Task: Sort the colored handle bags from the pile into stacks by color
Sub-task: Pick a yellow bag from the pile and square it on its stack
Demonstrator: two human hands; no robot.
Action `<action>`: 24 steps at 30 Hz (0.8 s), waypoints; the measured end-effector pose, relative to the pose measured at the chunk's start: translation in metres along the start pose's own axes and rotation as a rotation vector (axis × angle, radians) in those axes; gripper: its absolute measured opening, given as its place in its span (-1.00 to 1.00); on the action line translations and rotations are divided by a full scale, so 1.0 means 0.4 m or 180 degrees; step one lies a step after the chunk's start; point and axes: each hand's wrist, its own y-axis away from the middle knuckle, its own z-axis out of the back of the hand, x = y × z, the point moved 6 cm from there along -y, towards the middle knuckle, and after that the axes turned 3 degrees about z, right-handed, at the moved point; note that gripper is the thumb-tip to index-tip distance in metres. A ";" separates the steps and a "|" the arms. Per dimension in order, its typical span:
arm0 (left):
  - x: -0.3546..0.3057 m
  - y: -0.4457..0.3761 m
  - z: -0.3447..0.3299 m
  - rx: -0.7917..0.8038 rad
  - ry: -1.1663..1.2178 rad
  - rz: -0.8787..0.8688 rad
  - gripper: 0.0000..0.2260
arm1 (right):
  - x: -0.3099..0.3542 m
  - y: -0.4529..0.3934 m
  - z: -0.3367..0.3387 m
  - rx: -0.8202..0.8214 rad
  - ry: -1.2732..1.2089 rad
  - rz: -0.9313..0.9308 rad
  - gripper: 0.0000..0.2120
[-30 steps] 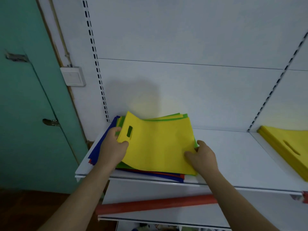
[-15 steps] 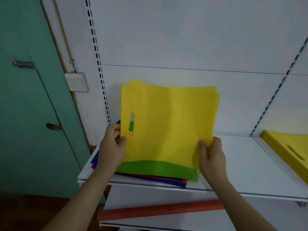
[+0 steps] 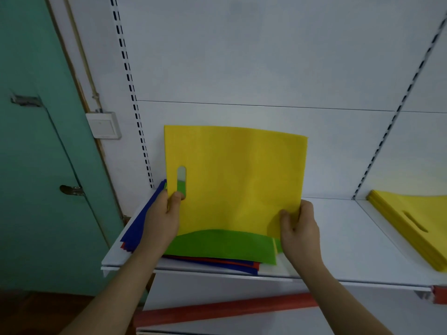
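A yellow handle bag point(image 3: 237, 180) stands upright above the mixed pile point(image 3: 217, 245), its slot handle at the left. My left hand point(image 3: 162, 218) pinches its lower left edge just under the slot. My right hand point(image 3: 300, 228) pinches its lower right corner. A green bag point(image 3: 217, 245) lies on top of the pile, with red and blue bags point(image 3: 137, 226) showing under it. A stack of yellow bags point(image 3: 416, 221) lies on the shelf at the far right.
The white shelf point(image 3: 350, 238) runs between the pile and the yellow stack. A white back panel with slotted uprights point(image 3: 135, 110) stands behind. A teal door point(image 3: 36, 165) and a wall switch point(image 3: 104, 125) are at the left. A red roll point(image 3: 225, 310) lies on the lower shelf.
Both hands lifted the yellow bag off the pile and raised it upright, uncovering the green bag. It now shows as a single sheet held slightly to the right.
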 end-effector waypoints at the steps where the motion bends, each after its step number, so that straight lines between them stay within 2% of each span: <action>1: -0.007 0.001 -0.001 -0.0014 -0.0022 -0.0029 -0.77 | 0.008 0.002 0.007 -0.0054 -0.0035 0.0016 -0.92; 5: -0.027 0.016 -0.025 0.0010 -0.0011 -0.0102 -0.76 | 0.017 0.027 0.063 -0.0328 0.0045 0.0080 -0.58; 8: -0.051 0.035 -0.066 0.0075 0.0086 -0.0137 -0.77 | 0.004 0.054 0.130 -0.0583 0.0245 -0.0006 -0.45; 11: -0.087 0.052 -0.121 0.0136 0.0161 -0.0301 -0.82 | -0.004 0.085 0.200 -0.0832 0.0531 0.0086 -0.49; 15: -0.115 0.070 -0.214 0.0424 0.0291 -0.0405 -0.73 | -0.024 0.164 0.296 -0.1022 0.1087 0.0124 -0.65; 17: -0.117 0.090 -0.270 0.0565 0.0312 -0.0370 -0.75 | -0.037 0.219 0.349 -0.1133 0.1321 -0.0060 -0.65; 20: -0.127 0.162 -0.361 0.0878 0.0333 -0.0466 -0.88 | -0.061 0.316 0.430 -0.1250 0.1604 -0.0396 -0.64; 24: -0.161 0.277 -0.468 0.1370 0.0415 -0.0514 -0.79 | -0.083 0.417 0.546 -0.1312 0.1816 -0.0741 -0.59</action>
